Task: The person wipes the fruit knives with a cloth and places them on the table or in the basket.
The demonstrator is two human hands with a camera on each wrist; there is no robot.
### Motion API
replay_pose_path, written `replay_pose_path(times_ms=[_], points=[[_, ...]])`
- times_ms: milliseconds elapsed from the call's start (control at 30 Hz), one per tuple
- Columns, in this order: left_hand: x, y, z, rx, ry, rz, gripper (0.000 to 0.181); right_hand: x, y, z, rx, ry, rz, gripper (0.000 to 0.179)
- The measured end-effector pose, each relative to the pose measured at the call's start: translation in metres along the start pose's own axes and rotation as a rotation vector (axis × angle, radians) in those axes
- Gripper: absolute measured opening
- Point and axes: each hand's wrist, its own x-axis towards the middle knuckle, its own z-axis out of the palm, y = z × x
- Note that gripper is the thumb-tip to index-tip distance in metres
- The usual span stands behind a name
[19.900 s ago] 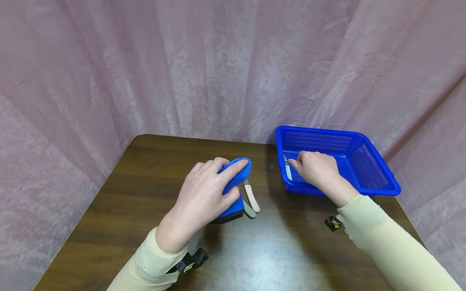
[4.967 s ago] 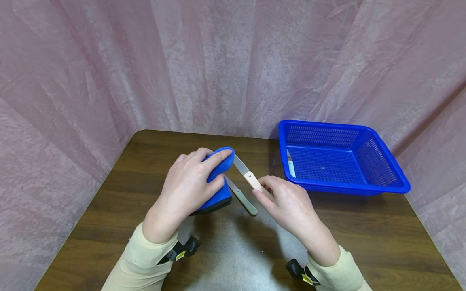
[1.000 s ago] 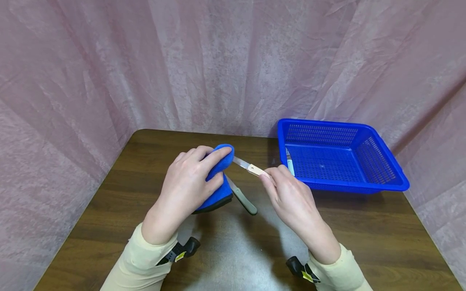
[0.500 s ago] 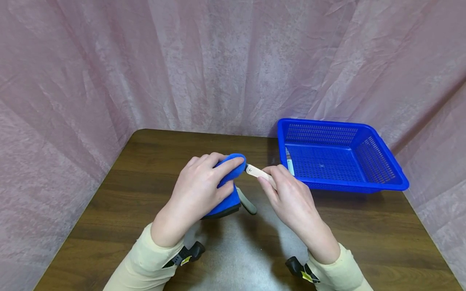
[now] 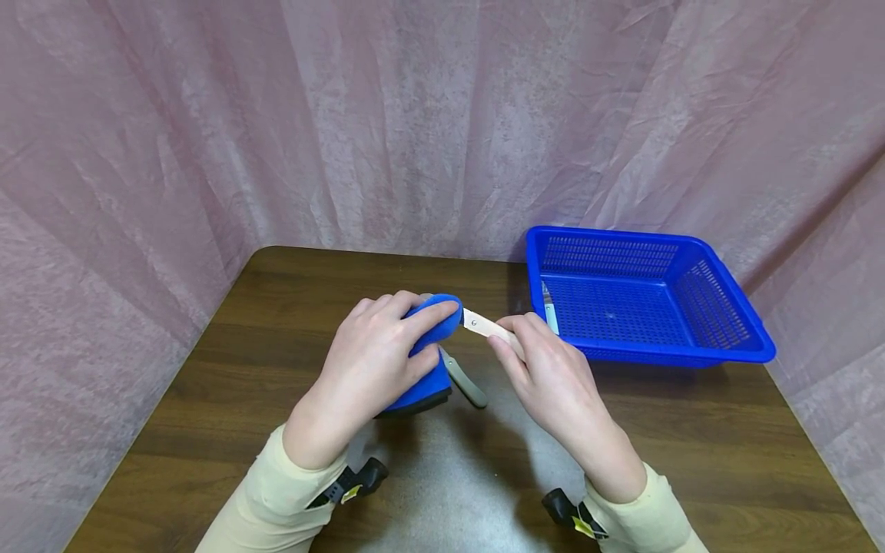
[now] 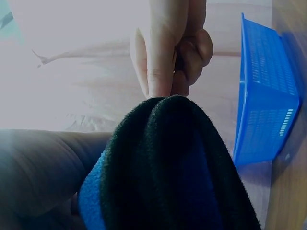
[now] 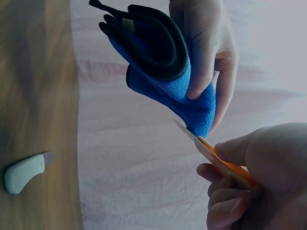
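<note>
My left hand [image 5: 376, 361] grips a folded blue cloth [image 5: 430, 384] with dark edging, its fold lying over the blade of a knife [image 5: 484, 324]. That knife's cream handle is pinched in my right hand [image 5: 560, 376], to the right of the cloth. In the right wrist view, the tip of the blade [image 6: 173, 62] cannot be followed fully, as the cloth [image 7: 158, 72] partly covers it. Below the cloth, a green-handled knife [image 5: 466, 382] lies on the table, its blade mostly hidden. A third knife [image 5: 550, 311], with a pale handle, lies inside the blue basket.
The blue plastic basket [image 5: 650, 353] stands at the back right of the brown wooden table [image 5: 228, 384]. Behind the table hangs a pink curtain [image 5: 415, 138]. A camera is strapped to each wrist.
The cream-handled knife, on the table at first, is now in my right hand. Over the last second, my left hand has slid the cloth rightward along the blade towards the handle.
</note>
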Motion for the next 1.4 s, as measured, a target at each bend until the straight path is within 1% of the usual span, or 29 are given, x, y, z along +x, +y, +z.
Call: replay_pose_path(times_ms=[133, 467, 800, 1167, 1400], points=[[0.0, -0.003, -0.002, 0.004, -0.002, -0.02, 0.049, 0.0, 0.0, 0.0, 0.001, 0.009, -0.006, 0.02], [0.0, -0.01, -0.006, 0.016, 0.017, -0.044, 0.051, 0.0, -0.001, 0.0, 0.009, 0.007, -0.008, 0.02], [0.0, -0.013, -0.008, 0.008, 0.017, -0.069, 0.052, 0.0, -0.002, -0.001, 0.016, 0.005, -0.013, 0.021], [0.0, -0.012, -0.007, 0.002, 0.027, -0.064, 0.052, 0.0, 0.0, 0.001, 0.021, 0.013, -0.037, 0.019], [0.0, -0.012, -0.006, 0.0, 0.018, -0.057, 0.051, 0.0, 0.001, 0.001, 0.027, 0.018, -0.042, 0.016]])
